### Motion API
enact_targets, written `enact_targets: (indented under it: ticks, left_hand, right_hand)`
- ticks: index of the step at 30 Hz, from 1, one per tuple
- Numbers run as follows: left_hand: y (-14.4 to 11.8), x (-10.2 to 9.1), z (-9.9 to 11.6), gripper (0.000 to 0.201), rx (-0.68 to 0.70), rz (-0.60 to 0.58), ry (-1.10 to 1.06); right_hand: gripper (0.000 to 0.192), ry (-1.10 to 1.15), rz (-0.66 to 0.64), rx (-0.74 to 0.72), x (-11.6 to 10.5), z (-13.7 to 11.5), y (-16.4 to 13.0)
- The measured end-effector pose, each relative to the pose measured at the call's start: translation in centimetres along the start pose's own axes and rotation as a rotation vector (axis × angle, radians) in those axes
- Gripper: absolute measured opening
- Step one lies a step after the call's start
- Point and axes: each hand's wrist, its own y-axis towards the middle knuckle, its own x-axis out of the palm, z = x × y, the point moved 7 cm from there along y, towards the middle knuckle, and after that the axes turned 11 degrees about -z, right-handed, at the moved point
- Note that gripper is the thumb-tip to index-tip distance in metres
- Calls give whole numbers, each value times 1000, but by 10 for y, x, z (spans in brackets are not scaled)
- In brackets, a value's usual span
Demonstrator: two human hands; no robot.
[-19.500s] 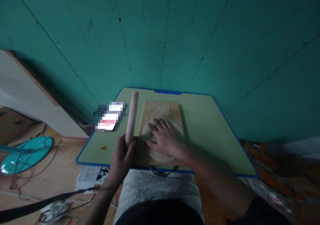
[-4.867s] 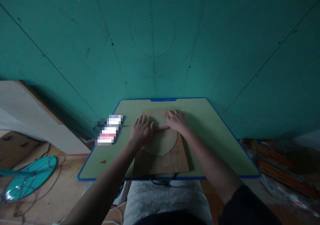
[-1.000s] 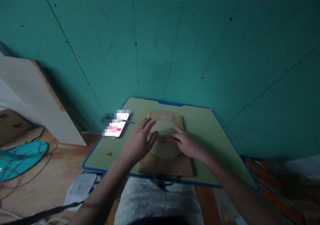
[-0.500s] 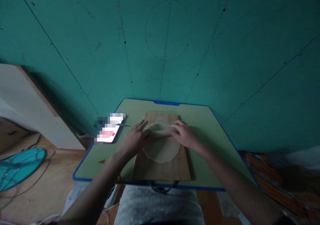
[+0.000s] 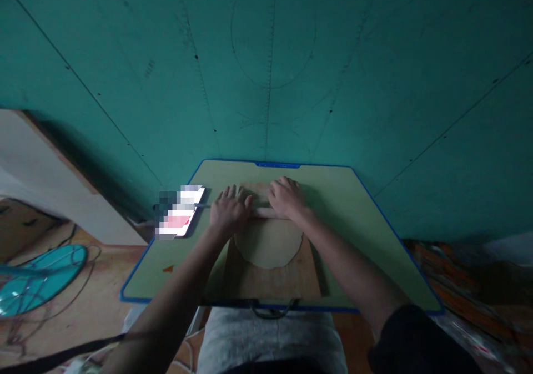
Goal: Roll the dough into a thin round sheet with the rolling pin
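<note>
Rolling pin (image 5: 262, 212): lies crosswise at the far edge of the dough, long axis running left to right, mostly hidden under both palms.
Dough (image 5: 268, 242): flat round sheet on the wooden board (image 5: 272, 279), spreading from the pin toward the person.
Left hand (image 5: 230, 212): fingers spread flat, pressing down on the pin's left end.
Right hand (image 5: 286, 197): fingers spread flat on the right end, level with the left.
Table (image 5: 366, 241): green top, blue rim, carrying the board.
Phone (image 5: 180, 217): lit, just left of the left hand.

Dim, teal-tinted, soft-focus view, edges bowed by the wide lens.
</note>
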Motion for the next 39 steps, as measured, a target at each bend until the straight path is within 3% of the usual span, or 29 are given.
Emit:
enact_targets:
  ticks: [5,12,14,16,19,22,25,28,35,37,39]
  left_hand:
    - [-42,5,6,48,33,101,86]
    - [-163,13,24,61,202,257,35]
    - [-183,13,26,65,262,268,23]
    - [-178,11,22,65,290,260,26]
    - [-126,8,12,62,245,174,47]
    - [-60,0,1,56,88,75,53]
    - [-32,-7,-5,53,-57,86,16]
    - [-56,-4,0,51,2,124,11]
    - [-180,10,13,56,224,266,-14]
    - [-194,13,13,60,247,288,6]
    - [-186,15,11,60,260,263,34]
  right_hand:
    - [50,0,-53,-53,13,-8,-24]
    - [56,35,-9,-345,19,-32,-123]
    - [59,51,-11,-398,20,-33,-140]
    - [58,61,-24,-410,22,-30,-135]
    - [50,41,-44,-366,20,-21,-93]
    - [49,-4,-64,-268,12,-13,-42]
    - [52,-16,-103,-192,9,-8,-22]
    - [55,-3,-95,-234,14,-13,-44]
    - [62,86,8,-374,27,-34,-162]
    - [63,79,18,-395,29,-36,-176]
    - [63,70,19,-402,29,-34,-169]
